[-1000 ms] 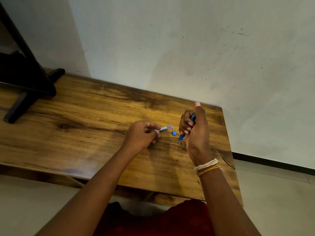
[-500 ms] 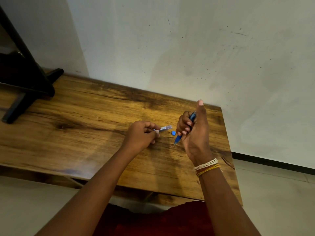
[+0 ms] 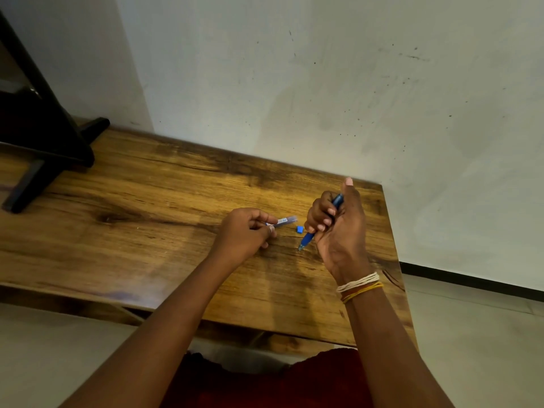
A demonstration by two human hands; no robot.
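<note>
Head view: wooden table (image 3: 147,231) fills the middle, w/ a black stand (image 3: 44,136) at 10 o'clock of the frame. The work sits near the table's right end, approx 3 o'clock from its centre.

Right hand (image 3: 338,231) is raised over the board, palm side toward the camera. Thumb is straight up at 12, and the other fingers are curled tight round a blue pen (image 3: 307,238), prob. a mech. pencil. Its tip points to 7 o'clock, very near the wood; touching or not, can't tell. Thread bands (image 3: 357,285) circle that wrist.

Left hand (image 3: 244,234) lies at 9 o'clock of the right one, knuckles up and low over the table. Thumb & forefinger pinch a thin clear tube (image 3: 282,221), whose free end sticks out toward 3 o'clock. The remaining fingers are tucked under.

Small blue cap (image 3: 299,229) lies loose on the wood between the hands, just beside the tube's end at its 4 o'clock.

Handling, as I judge it:
- Pen is light, stiff, smooth plastic, so a bit slippery. Mid-barrel grip, as now, looks secure.
- Tube is very light & thin-walled, and any leads inside would snap easily. Hold near the closed end w/ a soft pinch, no squeeze.
- Cap is tiny & easily flicked away. Take it by the sides w/ two fingertips.
</note>
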